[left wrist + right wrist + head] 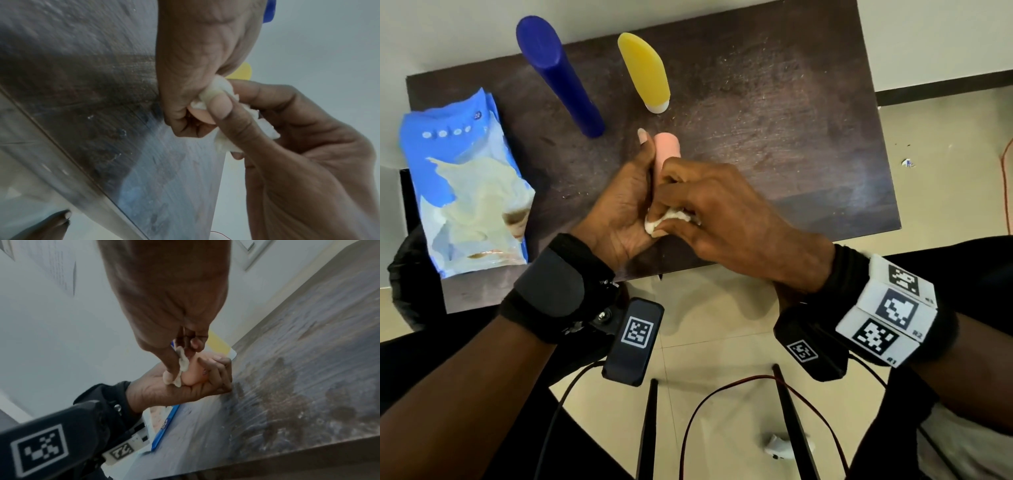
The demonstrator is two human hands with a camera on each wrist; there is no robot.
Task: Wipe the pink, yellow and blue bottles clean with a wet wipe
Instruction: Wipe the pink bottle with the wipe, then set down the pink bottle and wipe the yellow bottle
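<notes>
My left hand (619, 202) grips the pink bottle (667, 147) over the middle of the dark table (791, 137), its fingers curled round the lower part. My right hand (722, 212) pinches a crumpled white wet wipe (667, 219) and holds it against the pink bottle (190, 374) near its lower end. The wet wipe (211, 92) is squeezed between thumb and fingers. The blue bottle (558, 75) and the yellow bottle (647, 72) stand upright at the back of the table, apart from both hands.
A blue pack of wet wipes (465, 185) lies open at the table's left edge. Cables (722, 394) and a small white scrap (780, 448) lie on the tiled floor below the table's near edge.
</notes>
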